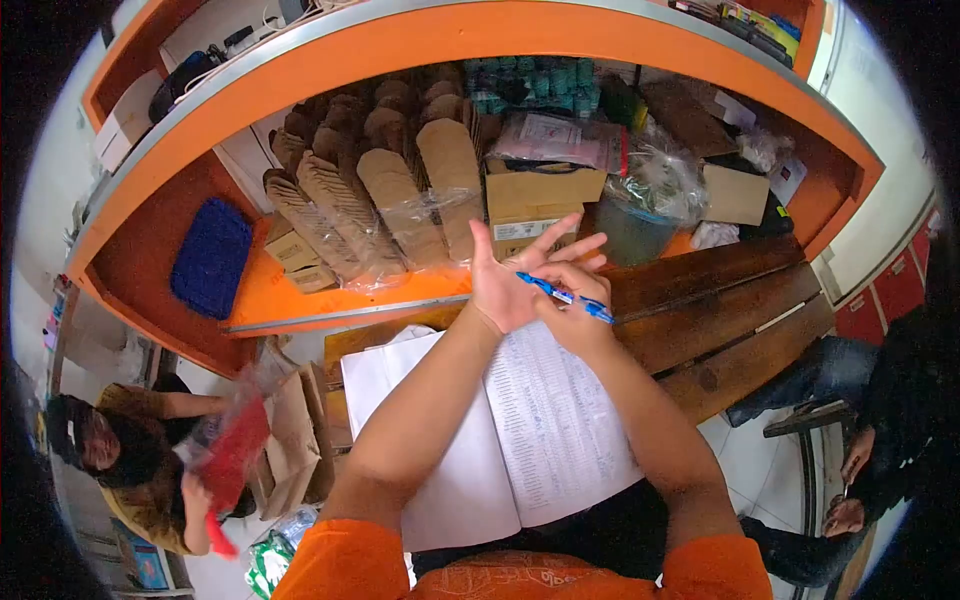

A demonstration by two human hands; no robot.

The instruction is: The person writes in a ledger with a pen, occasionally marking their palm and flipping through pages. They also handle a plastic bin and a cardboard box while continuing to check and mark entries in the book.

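My left hand [508, 290] is raised above the open notebook with its fingers spread and the palm facing up. Across that palm lies my right hand [572, 310], its fingers closed round a blue pen [563, 295] that points to the left. Below both hands, the open notebook [560, 420] rests near my lap. Handwritten lines fill its right page, while the left page looks blank and is partly covered by my left forearm.
A slatted wooden bench [700, 310] extends to the right. The orange shelf [340, 305] holds brown cardboard pieces [390, 190], a box [530, 200] and a bucket [640, 225]. One person [140, 450] handles red material at left; another [890, 440] sits at right.
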